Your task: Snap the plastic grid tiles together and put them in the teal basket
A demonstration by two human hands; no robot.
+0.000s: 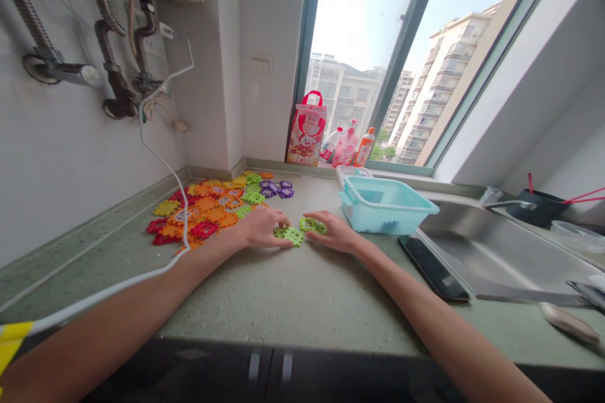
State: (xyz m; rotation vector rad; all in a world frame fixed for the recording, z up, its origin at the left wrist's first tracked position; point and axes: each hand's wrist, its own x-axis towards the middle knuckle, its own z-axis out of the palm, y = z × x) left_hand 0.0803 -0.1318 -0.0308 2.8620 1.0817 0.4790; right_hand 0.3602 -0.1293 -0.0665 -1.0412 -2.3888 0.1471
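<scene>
Both hands rest on a speckled green counter [283,296]. My left hand [259,228] is curled over a light green interlocking plastic piece [290,236], its fingertips pinching the piece's left edge. My right hand [333,232] grips a second green piece [312,225] between thumb and fingers. The two green pieces touch each other between my hands. Behind my left hand lies a pile of similar pieces [212,208] in orange, red, yellow, green and purple.
A light blue plastic bin [385,204] stands just right of my right hand. A dark phone [432,269] lies beside a steel sink [496,258]. A white cable [161,157] crosses the counter. A bag [307,132] and bottles [350,146] stand on the sill.
</scene>
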